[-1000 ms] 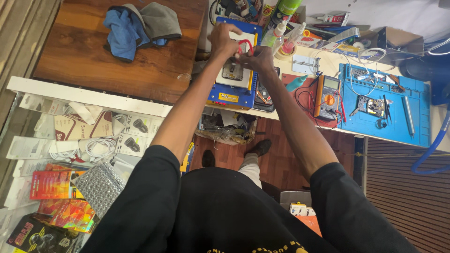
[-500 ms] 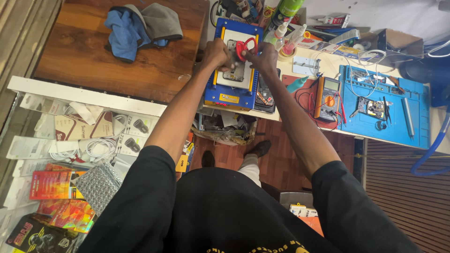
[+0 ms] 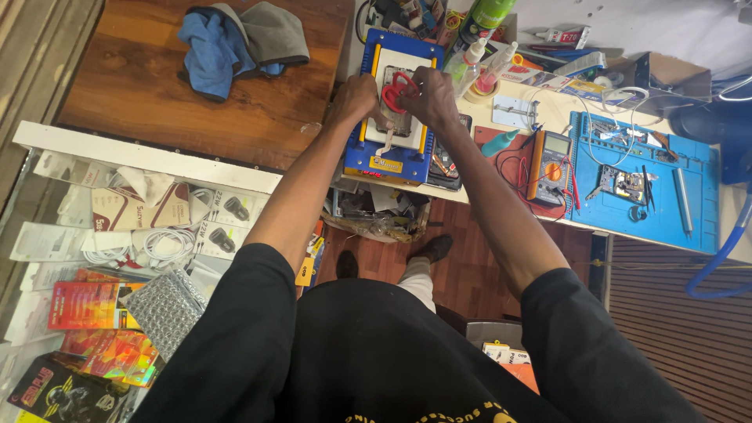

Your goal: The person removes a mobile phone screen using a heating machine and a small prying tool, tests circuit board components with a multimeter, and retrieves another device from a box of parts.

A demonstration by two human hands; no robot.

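A blue and white box-shaped machine [image 3: 374, 153] stands on the workbench, with a flat phone-like device [image 3: 389, 129] lying on its white top plate. My right hand [image 3: 428, 97] is shut on a red ring-shaped puller [image 3: 398, 90] over that device. My left hand [image 3: 354, 99] rests closed on the device's left edge and the plate. Both forearms reach straight out from my black-sleeved shoulders.
A yellow multimeter [image 3: 548, 163] and a blue work mat [image 3: 689, 211] with a circuit board [image 3: 623, 184] lie to the right. Bottles [image 3: 487, 72] stand behind the machine. Blue and grey cloths [image 3: 235, 43] lie on the wooden counter [image 3: 157, 102]. Packaged accessories [image 3: 117, 235] fill the glass case, left.
The view has shifted so the machine sits lower in frame. My right hand has closed further over the red puller; my left hand stays at the device's left edge.
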